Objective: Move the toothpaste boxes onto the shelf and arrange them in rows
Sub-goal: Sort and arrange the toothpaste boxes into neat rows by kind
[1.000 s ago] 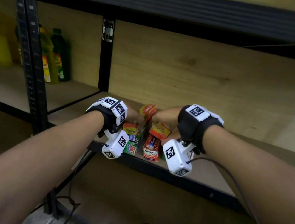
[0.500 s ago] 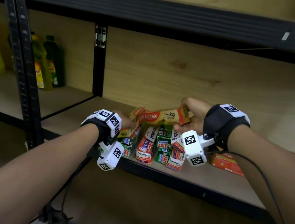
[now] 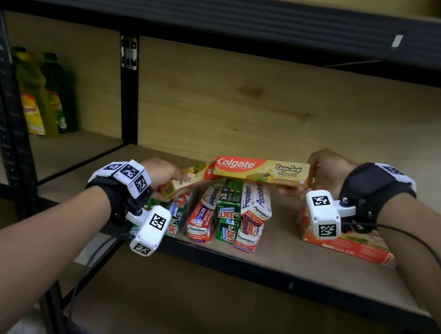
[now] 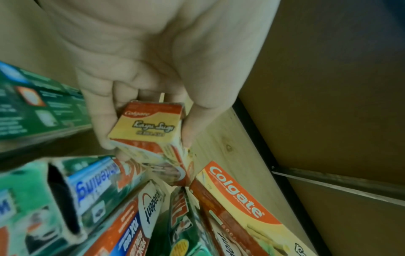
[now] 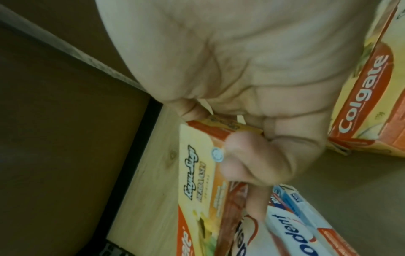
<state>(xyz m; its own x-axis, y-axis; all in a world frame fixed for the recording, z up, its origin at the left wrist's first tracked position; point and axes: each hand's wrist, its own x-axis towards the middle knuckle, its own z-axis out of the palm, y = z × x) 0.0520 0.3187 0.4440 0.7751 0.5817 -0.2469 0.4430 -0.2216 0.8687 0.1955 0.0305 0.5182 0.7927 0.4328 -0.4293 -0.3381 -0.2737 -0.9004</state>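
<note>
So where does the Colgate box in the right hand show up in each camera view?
Head: Colgate box level above the pile, centre, gripped by the right hand.
Left wrist: lower right, running diagonally.
Right wrist: lower centre, thumb on its end.
Shared landmark: the Pepsodent box lying just under it.

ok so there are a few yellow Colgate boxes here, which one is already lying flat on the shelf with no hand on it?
The Colgate box at the far right, behind the right wrist camera. The other two are each held in a hand above the pile.

The flat Colgate box (image 3: 347, 243) is partly hidden by the right wrist camera (image 3: 324, 214) (small print illegible).
</note>
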